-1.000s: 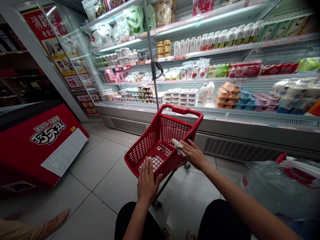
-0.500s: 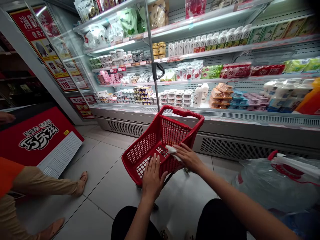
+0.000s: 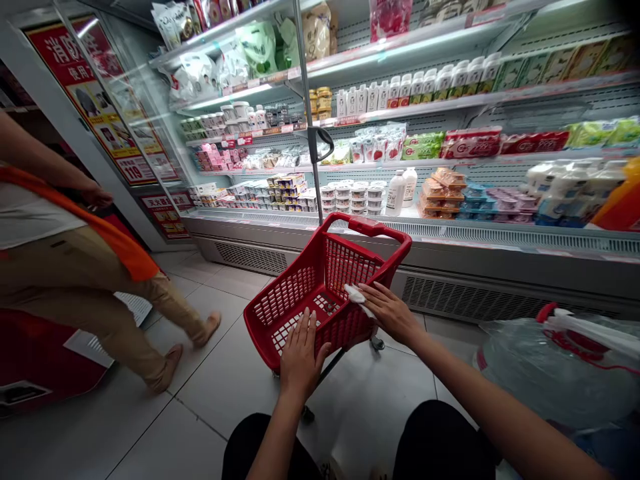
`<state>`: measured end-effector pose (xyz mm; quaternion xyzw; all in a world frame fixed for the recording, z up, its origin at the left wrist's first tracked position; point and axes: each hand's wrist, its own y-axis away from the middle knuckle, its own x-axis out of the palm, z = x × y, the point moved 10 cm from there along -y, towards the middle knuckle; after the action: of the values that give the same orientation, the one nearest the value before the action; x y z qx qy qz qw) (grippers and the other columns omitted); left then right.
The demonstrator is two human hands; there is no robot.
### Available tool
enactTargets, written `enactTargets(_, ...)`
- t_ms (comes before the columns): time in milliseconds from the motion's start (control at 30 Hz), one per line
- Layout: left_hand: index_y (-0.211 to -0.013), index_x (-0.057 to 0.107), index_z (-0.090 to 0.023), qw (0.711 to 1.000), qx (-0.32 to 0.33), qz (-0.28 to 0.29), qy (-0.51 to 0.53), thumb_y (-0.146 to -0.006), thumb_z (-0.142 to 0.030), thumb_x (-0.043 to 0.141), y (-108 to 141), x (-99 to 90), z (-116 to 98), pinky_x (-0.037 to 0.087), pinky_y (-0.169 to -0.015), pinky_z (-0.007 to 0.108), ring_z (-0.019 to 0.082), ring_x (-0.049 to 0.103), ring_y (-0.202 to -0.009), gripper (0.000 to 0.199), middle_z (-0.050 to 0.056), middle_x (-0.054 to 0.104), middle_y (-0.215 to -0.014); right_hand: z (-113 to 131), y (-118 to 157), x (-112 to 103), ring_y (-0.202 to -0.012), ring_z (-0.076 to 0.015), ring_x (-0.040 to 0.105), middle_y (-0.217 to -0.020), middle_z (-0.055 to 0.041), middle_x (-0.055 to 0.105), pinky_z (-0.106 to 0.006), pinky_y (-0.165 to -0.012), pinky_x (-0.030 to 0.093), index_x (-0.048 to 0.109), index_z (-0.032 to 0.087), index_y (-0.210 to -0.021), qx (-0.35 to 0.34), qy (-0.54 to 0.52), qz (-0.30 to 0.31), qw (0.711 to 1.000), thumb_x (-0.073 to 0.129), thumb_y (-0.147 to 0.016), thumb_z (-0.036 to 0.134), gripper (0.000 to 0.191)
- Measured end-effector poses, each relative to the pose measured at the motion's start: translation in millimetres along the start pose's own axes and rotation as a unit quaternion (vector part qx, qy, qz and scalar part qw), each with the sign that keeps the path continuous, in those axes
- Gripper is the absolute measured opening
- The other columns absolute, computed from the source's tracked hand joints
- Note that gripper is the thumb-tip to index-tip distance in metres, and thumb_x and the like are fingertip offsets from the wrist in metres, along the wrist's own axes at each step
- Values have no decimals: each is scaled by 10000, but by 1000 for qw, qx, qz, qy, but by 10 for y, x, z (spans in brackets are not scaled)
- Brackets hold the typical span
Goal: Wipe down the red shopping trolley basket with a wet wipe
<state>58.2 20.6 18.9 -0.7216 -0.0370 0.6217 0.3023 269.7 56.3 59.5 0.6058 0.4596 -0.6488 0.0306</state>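
A red plastic shopping cart basket [image 3: 287,293] with lattice walls stands in front of me, its handle toward the fridge shelves. My left hand [image 3: 299,353] lies on the near rim with its fingers stretched out and nothing held. On the right part of that rim is my right hand [image 3: 393,313], pressing a crumpled white wipe [image 3: 356,294] against the red plastic; the wipe sticks out past the fingertips. Inside the basket, only the grid floor shows.
A refrigerated display [image 3: 350,240] with dairy goods runs behind the cart. At left a person in tan trousers [image 3: 115,293] walks past a red chest. Large water bottles in clear plastic [image 3: 565,373] stand at right. A wall poster [image 3: 100,93] hangs at far left.
My right hand and the wipe have slid right along the rim. My left hand has barely shifted. The person at left has stepped further into view, covering the red chest.
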Motion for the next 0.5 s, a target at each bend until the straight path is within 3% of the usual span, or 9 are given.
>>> enactTargets(67, -1664, 63, -231, 1000, 3, 3, -3, -1053, -514, 398, 18, -10, 11, 391, -1195, 451, 263, 401, -1504, 751, 95, 305, -1685, -160, 38, -75, -1497, -216, 398, -1600, -78, 462, -463, -1284, 256, 360, 177, -1600, 5, 25, -2, 1000, 470, -984, 142, 626)
enactTargets(233, -1663, 19, -233, 1000, 4, 0, 0, -1052, -512, 403, 35, -53, 20, 390, -1198, 454, 261, 404, -1502, 774, 89, 326, -1676, -1074, 119, -407, -1511, -267, 372, -1600, -130, 453, -515, -1273, 253, 309, 158, -1622, 100, 111, -36, 988, 462, -986, 151, 655)
enactTargets(300, -1663, 18, -230, 1000, 4, 4, 3, -1048, -522, 408, 33, -52, 12, 383, -1202, 452, 260, 388, -1511, 785, 84, 316, -1682, -1224, 108, -420, -1509, -282, 374, -1589, -154, 465, -524, -1261, 276, 292, 137, -1626, 121, 122, -45, 984, 452, -988, 156, 658)
enactTargets(367, -1663, 24, -224, 1000, 9, 6, 10, -1039, -542, 418, 32, -46, -6, 382, -1201, 447, 263, 376, -1518, 804, 84, 301, -1688, -1137, 63, -310, -1501, -294, 386, -1579, -171, 475, -521, -1251, 303, 289, 117, -1624, 120, 108, -42, 986, 457, -985, 173, 663)
enactTargets(500, -1665, 30, -217, 1000, 18, -1, 22, -1010, -590, 449, 38, -53, -35, 414, -1174, 448, 283, 393, -1507, 862, 93, 308, -1685, -584, -45, 39, -1514, -295, 360, -1605, -162, 441, -508, -1254, 313, 328, 106, -1606, 92, 55, -16, 994, 473, -967, 184, 660)
